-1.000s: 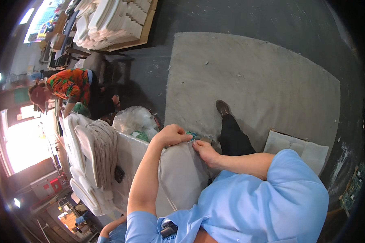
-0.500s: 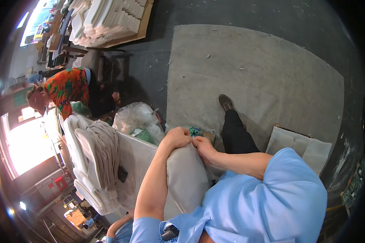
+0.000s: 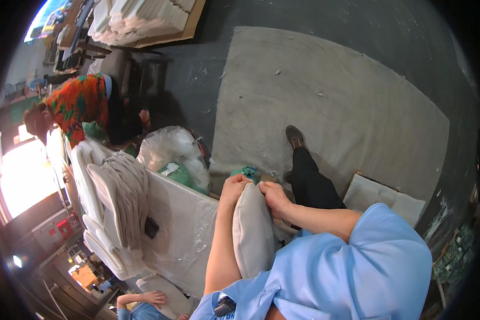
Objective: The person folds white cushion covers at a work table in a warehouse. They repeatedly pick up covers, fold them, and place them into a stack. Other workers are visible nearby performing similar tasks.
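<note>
A light grey padded cushion (image 3: 252, 232) stands on edge against my front, between my bare forearms. At its far end, my left hand (image 3: 236, 191) pinches the left side of the top corner. On the other side of that corner, my right hand (image 3: 274, 197) grips with bent fingers and thumb. A small gap separates the two hands, with the cushion's tip between them. The cushion's lower end meets my blue shirt.
Left of me is a plastic-wrapped table (image 3: 184, 229) bearing stacked pale cushions (image 3: 112, 202) and a small black device (image 3: 151, 228). Plastic bags (image 3: 173, 152) lie beyond it. A person in an orange patterned shirt (image 3: 80, 104) bends at far left; another person's hand (image 3: 153, 298) rests on a cushion below.
The cushion has turned and now shows a narrower side. My hands have moved slightly apart at its corner. A co-worker's hand has come into view at lower left.
</note>
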